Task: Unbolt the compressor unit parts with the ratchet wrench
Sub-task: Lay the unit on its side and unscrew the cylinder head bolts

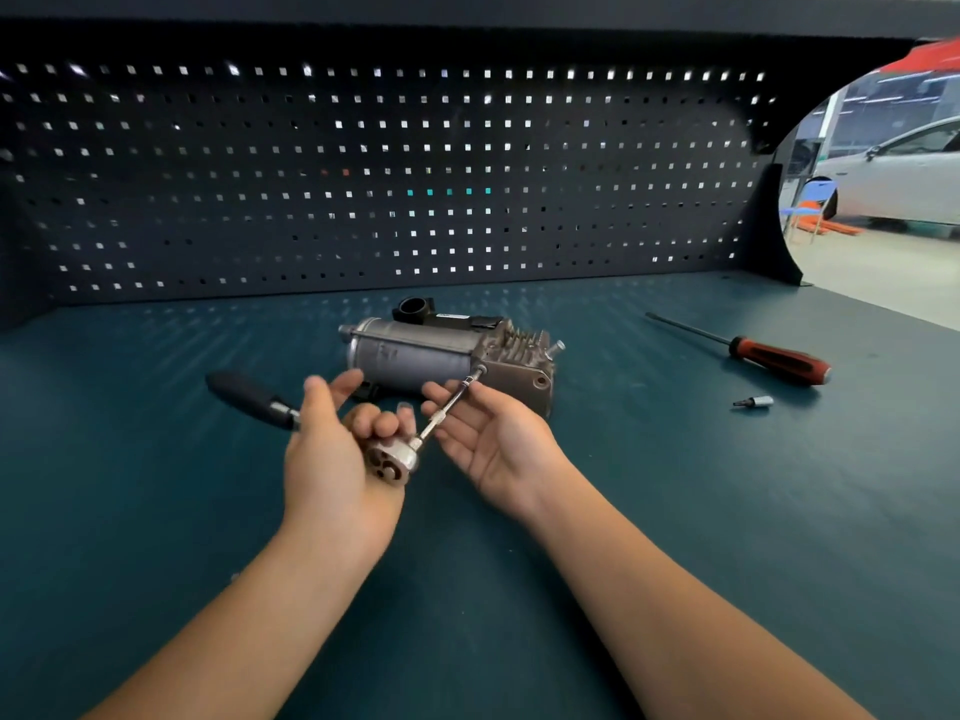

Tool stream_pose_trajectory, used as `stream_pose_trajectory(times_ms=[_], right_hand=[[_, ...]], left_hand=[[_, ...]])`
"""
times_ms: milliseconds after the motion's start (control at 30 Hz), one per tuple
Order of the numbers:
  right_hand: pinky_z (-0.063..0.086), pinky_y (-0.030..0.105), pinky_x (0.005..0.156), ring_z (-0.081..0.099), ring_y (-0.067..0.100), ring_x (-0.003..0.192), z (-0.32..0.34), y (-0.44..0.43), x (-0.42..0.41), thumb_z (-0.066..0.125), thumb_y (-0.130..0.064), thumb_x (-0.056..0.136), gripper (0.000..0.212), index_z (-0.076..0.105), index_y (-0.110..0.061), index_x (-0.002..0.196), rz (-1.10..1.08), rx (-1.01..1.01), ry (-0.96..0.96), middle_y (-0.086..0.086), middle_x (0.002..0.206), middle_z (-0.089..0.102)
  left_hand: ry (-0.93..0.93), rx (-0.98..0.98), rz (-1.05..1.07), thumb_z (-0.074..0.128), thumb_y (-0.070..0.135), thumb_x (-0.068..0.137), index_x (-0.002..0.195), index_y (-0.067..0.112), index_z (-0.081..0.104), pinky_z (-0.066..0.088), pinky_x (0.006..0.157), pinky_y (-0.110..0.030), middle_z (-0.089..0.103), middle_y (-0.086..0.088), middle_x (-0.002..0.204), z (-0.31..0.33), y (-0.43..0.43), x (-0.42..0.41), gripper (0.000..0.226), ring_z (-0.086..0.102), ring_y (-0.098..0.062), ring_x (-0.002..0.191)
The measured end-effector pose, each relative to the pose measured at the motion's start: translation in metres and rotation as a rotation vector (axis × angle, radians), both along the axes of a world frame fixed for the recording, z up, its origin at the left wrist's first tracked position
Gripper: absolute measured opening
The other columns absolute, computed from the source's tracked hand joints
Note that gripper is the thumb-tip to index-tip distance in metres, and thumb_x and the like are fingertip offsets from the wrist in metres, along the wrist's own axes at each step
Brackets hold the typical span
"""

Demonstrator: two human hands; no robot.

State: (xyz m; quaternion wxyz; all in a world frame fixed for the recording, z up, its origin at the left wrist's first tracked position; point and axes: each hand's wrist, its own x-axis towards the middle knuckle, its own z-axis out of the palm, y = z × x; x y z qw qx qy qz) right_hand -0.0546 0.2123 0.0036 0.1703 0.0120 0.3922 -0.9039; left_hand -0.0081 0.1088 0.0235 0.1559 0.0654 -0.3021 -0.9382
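The compressor unit (pixel 415 356), a grey metal cylinder with a finned block at its right end, lies on the green bench top. The ratchet wrench (pixel 392 462) hangs in front of it, its black handle (pixel 252 397) pointing left. A thin extension bar (pixel 452 402) runs from the wrench head up to a bolt (pixel 480 370) on the compressor's front. My left hand (pixel 332 454) grips the wrench near its head, with the index finger and thumb stretched out. My right hand (pixel 493 439), palm up, pinches the extension bar between its fingertips.
A red and black screwdriver (pixel 769 356) lies on the bench (pixel 623 511) to the right, with a small loose socket bit (pixel 756 402) in front of it. A dark pegboard wall (pixel 363 174) closes off the back. An open workshop with a white car (pixel 909 174) shows at far right.
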Motion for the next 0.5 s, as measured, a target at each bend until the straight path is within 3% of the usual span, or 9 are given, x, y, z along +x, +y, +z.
stream_pose_trajectory(times_ms=[67,133,200,300,333,367,433,500], right_hand=[[0.051,0.016,0.047,0.069,0.011,0.057,0.0,-0.002,0.0,0.037,-0.018,0.1,0.023,0.055,-0.011,0.088,-0.007,0.008,-0.001,0.001,0.069,0.072],[0.051,0.016,0.047,0.069,0.01,0.056,0.0,-0.002,0.0,0.039,-0.018,0.1,0.023,0.056,-0.01,0.087,-0.012,0.009,-0.007,0.001,0.067,0.072],[0.052,0.016,0.048,0.068,0.01,0.054,-0.002,-0.002,-0.003,0.04,-0.017,0.099,0.022,0.057,-0.01,0.086,-0.017,0.017,-0.006,0.0,0.065,0.071],[0.054,0.024,0.061,0.067,0.013,0.056,-0.004,-0.002,-0.005,0.042,-0.015,0.098,0.022,0.056,-0.01,0.082,0.0,-0.012,-0.004,0.002,0.063,0.07],[0.054,0.025,0.061,0.067,0.014,0.056,-0.004,-0.001,-0.005,0.043,-0.016,0.098,0.022,0.055,-0.009,0.081,0.004,0.014,-0.001,0.002,0.062,0.07],[0.053,0.024,0.058,0.067,0.014,0.054,-0.003,0.0,-0.004,0.044,-0.016,0.098,0.022,0.055,-0.008,0.08,-0.006,0.083,0.012,0.002,0.06,0.069],[0.05,0.022,0.048,0.062,0.014,0.046,0.0,0.007,-0.004,0.053,-0.012,0.093,0.024,0.056,-0.007,0.07,-0.148,0.322,0.086,0.001,0.051,0.065],[0.041,0.016,0.039,0.054,0.009,0.038,0.004,0.023,-0.004,0.058,-0.009,0.089,0.032,0.056,-0.011,0.057,-0.383,0.595,0.206,-0.005,0.04,0.057]], left_hand=[[-0.03,0.006,0.004,0.038,0.031,0.099,0.082,0.012,0.054,0.047,0.046,-0.017,0.032,0.006,0.04,-0.002,-0.003,-0.002,0.03,0.035,-0.007,0.032],[0.04,-0.242,0.052,0.038,0.026,0.098,0.079,0.014,0.053,0.046,0.045,-0.017,0.032,0.007,0.039,-0.002,0.0,-0.002,0.027,0.035,-0.007,0.033],[0.255,-0.706,0.114,0.042,0.029,0.094,0.077,0.018,0.055,0.045,0.044,-0.018,0.037,0.004,0.038,-0.001,0.0,0.0,0.023,0.038,-0.007,0.033],[0.801,-1.815,0.226,0.045,0.032,0.078,0.097,0.025,0.052,0.049,0.051,-0.024,0.064,0.003,0.066,-0.005,-0.009,0.001,0.021,0.057,-0.012,0.05],[0.979,-2.08,0.275,0.043,0.027,0.075,0.1,0.027,0.048,0.05,0.049,-0.026,0.066,0.001,0.067,-0.011,-0.013,-0.001,0.026,0.061,-0.016,0.055],[1.054,-2.189,0.247,0.043,0.024,0.074,0.101,0.026,0.046,0.05,0.047,-0.028,0.067,0.002,0.066,-0.015,-0.014,-0.002,0.027,0.063,-0.018,0.057],[0.961,-1.999,0.16,0.046,0.026,0.075,0.099,0.029,0.051,0.049,0.052,-0.025,0.068,0.003,0.065,-0.019,-0.008,0.003,0.024,0.062,-0.015,0.058],[0.669,-1.455,0.112,0.052,0.032,0.079,0.086,0.03,0.061,0.045,0.052,-0.017,0.055,0.007,0.048,-0.016,0.004,0.009,0.011,0.052,-0.01,0.046]])
